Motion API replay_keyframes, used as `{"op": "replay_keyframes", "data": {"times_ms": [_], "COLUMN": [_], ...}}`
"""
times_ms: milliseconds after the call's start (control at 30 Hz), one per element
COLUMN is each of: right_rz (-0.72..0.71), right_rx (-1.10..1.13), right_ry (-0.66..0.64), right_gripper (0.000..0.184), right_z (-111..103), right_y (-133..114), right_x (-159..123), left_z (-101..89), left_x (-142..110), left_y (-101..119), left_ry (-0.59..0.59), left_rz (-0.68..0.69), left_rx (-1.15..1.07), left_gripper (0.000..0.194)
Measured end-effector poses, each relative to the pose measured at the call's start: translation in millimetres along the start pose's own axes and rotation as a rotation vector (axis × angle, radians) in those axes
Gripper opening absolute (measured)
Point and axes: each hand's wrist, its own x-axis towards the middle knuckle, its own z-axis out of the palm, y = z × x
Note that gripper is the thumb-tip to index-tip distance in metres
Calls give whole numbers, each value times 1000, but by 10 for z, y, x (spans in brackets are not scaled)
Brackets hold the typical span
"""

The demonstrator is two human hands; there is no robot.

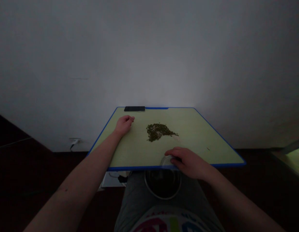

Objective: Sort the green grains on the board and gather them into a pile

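Right hand grips clear rounded dish, nearside of green granular heap; dish-handling step, likely needing steady hold. Left hand, heap's left: fingers curled, contents unclear.

No text is readable — the coloured print on the shirt is too dim.

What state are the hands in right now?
Left hand: fingers curled closed; contents, if any, hidden.
Right hand: closed on a transparent rounded piece.
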Motion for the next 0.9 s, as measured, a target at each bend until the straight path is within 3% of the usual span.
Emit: {"op": "replay_keyframes", "data": {"times_ms": [333, 667, 900], "right_rz": [191, 188, 134], "right_rx": [-145, -243, -237], "right_ry": [191, 210, 199], "right_gripper": [35, 36, 35], "right_z": [-89, 57, 123], "right_y": [256, 113, -12], "right_x": [-16, 396, 523], "left_z": [-10, -19, -33], "left_x": [11, 13, 13], "left_y": [-19, -20, 8], "left_ry": [-6, 2, -2], "left_rz": [6, 20, 7], "left_rx": [8, 2, 3], "left_gripper": [33, 33, 34]}}
